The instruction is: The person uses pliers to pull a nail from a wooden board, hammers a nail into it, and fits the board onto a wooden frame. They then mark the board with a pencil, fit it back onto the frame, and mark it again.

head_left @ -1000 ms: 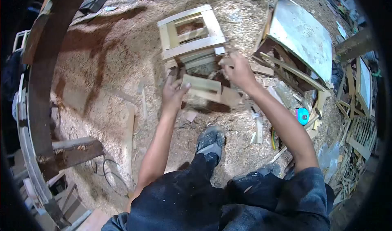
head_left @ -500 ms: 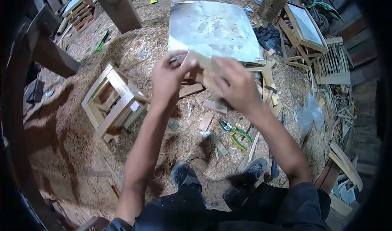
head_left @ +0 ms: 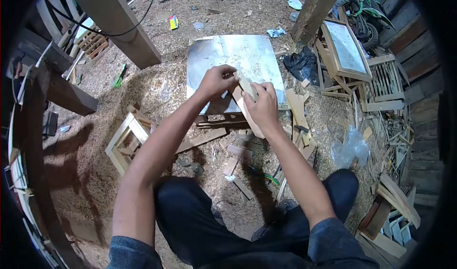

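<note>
My left hand (head_left: 218,82) is closed at the upper end of a pale wooden piece (head_left: 246,84), its fingers pinched there. My right hand (head_left: 262,103) grips the same piece from the right, thumb and fingers bent round it. A longer light board (head_left: 248,112) slants down beneath the hands; whether it is joined to the held piece I cannot tell. Both hands are above the near part of a low table with a grey, stained top (head_left: 228,50).
Left stands a small wooden frame (head_left: 124,140). A hammer (head_left: 301,128) lies on boards at the right. Wood offcuts (head_left: 239,152) and shavings cover the floor. Posts (head_left: 114,24) rise beyond; a clear plastic bag (head_left: 351,147) lies right.
The view has shifted and my knees are now bent in a low posture. My hands have come down nearer the table with the wood, and the pliers are now mostly in shadow.
</note>
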A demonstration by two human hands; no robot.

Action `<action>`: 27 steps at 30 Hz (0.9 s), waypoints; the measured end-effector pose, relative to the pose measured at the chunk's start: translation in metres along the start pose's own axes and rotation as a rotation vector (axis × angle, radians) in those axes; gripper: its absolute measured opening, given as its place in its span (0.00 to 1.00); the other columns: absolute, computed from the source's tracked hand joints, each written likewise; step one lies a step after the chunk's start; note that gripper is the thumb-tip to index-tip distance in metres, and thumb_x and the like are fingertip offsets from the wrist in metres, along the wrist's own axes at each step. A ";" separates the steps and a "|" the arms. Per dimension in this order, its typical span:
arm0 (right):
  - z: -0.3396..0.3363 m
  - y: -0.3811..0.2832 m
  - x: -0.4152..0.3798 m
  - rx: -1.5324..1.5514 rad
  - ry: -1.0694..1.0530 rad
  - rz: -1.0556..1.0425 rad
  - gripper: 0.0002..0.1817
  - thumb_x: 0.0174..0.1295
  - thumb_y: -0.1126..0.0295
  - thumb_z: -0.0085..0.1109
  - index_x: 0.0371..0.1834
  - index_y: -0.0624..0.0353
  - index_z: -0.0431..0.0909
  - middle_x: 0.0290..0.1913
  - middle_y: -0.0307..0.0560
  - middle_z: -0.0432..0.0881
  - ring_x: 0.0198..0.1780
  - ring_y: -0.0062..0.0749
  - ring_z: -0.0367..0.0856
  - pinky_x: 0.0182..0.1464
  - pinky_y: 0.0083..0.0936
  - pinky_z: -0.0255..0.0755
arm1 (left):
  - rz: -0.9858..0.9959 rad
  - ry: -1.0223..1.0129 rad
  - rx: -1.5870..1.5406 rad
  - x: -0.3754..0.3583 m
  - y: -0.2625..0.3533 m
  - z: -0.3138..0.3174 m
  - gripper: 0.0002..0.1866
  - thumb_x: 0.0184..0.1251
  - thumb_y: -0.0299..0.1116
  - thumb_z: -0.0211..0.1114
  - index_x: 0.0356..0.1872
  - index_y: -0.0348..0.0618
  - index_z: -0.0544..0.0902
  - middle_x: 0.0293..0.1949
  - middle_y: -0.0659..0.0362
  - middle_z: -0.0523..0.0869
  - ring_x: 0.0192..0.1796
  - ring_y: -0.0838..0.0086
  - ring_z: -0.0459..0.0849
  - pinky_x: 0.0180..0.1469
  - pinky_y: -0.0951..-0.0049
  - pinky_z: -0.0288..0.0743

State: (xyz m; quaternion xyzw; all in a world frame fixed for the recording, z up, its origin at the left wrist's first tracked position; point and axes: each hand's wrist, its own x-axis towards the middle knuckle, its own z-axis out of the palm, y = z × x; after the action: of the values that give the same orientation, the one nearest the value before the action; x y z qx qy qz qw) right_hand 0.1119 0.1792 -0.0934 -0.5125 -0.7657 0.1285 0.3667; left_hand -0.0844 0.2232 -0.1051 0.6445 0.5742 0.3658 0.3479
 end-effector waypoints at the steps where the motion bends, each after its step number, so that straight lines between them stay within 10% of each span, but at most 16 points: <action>1: 0.000 0.000 0.000 0.055 -0.040 0.063 0.20 0.58 0.64 0.66 0.52 0.62 0.82 0.45 0.57 0.79 0.48 0.52 0.78 0.53 0.44 0.70 | 0.039 0.007 -0.030 -0.004 -0.001 0.000 0.25 0.59 0.36 0.74 0.55 0.34 0.82 0.41 0.54 0.89 0.41 0.74 0.85 0.46 0.72 0.79; 6: 0.004 0.002 -0.007 0.089 -0.055 0.074 0.21 0.57 0.62 0.68 0.53 0.60 0.83 0.43 0.53 0.79 0.47 0.49 0.78 0.50 0.42 0.67 | 0.136 -0.060 0.141 -0.026 0.008 -0.002 0.31 0.61 0.32 0.68 0.67 0.39 0.72 0.60 0.47 0.78 0.64 0.58 0.74 0.65 0.62 0.68; 9: 0.003 0.006 -0.006 0.084 -0.081 0.066 0.20 0.57 0.62 0.68 0.52 0.59 0.84 0.43 0.52 0.78 0.48 0.47 0.77 0.50 0.42 0.67 | 0.345 0.241 0.069 -0.021 0.001 0.006 0.35 0.60 0.32 0.68 0.70 0.42 0.69 0.62 0.47 0.77 0.69 0.56 0.71 0.72 0.61 0.62; 11: 0.008 0.010 -0.007 0.099 -0.089 0.080 0.19 0.57 0.62 0.68 0.51 0.58 0.85 0.43 0.51 0.78 0.49 0.47 0.77 0.50 0.42 0.67 | 0.299 -0.056 0.050 -0.018 -0.003 -0.007 0.38 0.58 0.31 0.69 0.72 0.43 0.66 0.66 0.47 0.74 0.73 0.55 0.66 0.76 0.61 0.56; 15: -0.001 0.010 0.002 0.113 -0.176 0.085 0.21 0.58 0.60 0.68 0.52 0.58 0.84 0.45 0.52 0.78 0.50 0.48 0.76 0.53 0.44 0.67 | 0.423 -0.429 0.470 0.011 0.025 -0.026 0.24 0.59 0.28 0.67 0.60 0.43 0.81 0.59 0.46 0.81 0.62 0.53 0.79 0.62 0.61 0.75; 19: -0.043 -0.021 -0.017 -0.036 -0.261 0.084 0.43 0.54 0.54 0.72 0.70 0.64 0.65 0.60 0.58 0.72 0.63 0.54 0.69 0.62 0.47 0.62 | 0.370 -0.576 0.673 0.023 0.050 -0.030 0.18 0.62 0.31 0.64 0.53 0.43 0.84 0.55 0.48 0.83 0.54 0.55 0.84 0.56 0.62 0.79; 27: -0.065 0.020 0.000 -0.244 -0.637 -0.262 0.35 0.46 0.72 0.71 0.60 0.66 0.70 0.53 0.54 0.74 0.60 0.48 0.71 0.62 0.41 0.68 | 0.273 -0.081 0.638 -0.073 0.030 -0.032 0.14 0.61 0.39 0.69 0.41 0.40 0.85 0.39 0.49 0.85 0.40 0.52 0.84 0.44 0.57 0.80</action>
State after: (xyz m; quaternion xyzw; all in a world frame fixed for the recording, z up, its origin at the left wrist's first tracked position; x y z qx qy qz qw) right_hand 0.1711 0.1767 -0.0595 -0.3843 -0.9104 0.1414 0.0596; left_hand -0.1034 0.1488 -0.0685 0.8058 0.5536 0.1852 0.0994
